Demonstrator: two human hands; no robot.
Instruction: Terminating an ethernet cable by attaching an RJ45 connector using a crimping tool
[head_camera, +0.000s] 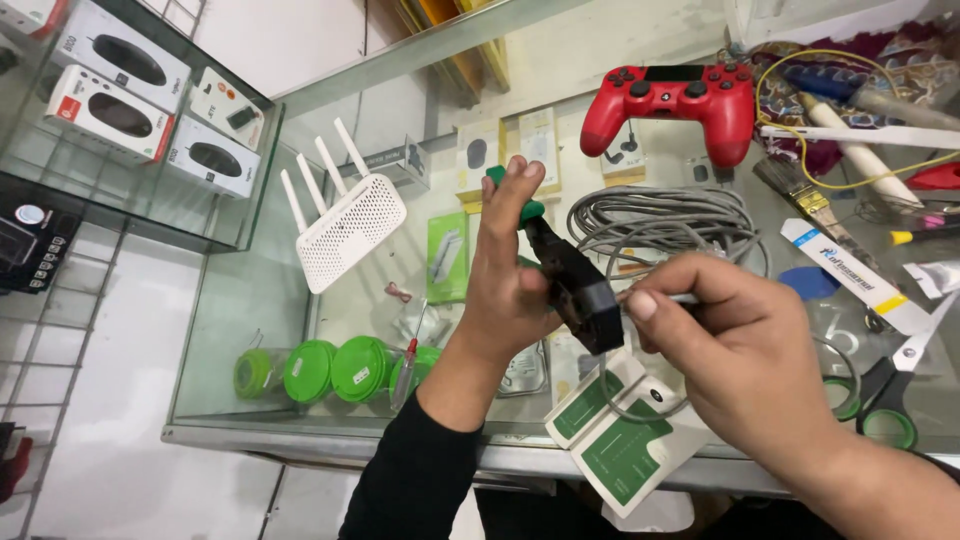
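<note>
Our left hand (505, 290) grips the crimper (565, 275) over the glass counter (300, 300); our right hand (740, 345) pinches the cable (685, 297) tip into its jaw. Plug's seated, we reckon; the squeeze looks undone, tester (620, 440) untouched below.

place: electronics shop | signs: glass display counter (300, 420); boxed computer mice (120, 60); white router (350, 225); red game controller (675, 100) lay out

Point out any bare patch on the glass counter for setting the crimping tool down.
Bare glass lies between the white router and the left hand. Right of the right hand, grey cable coil, brush and scissors crowd it.
</note>
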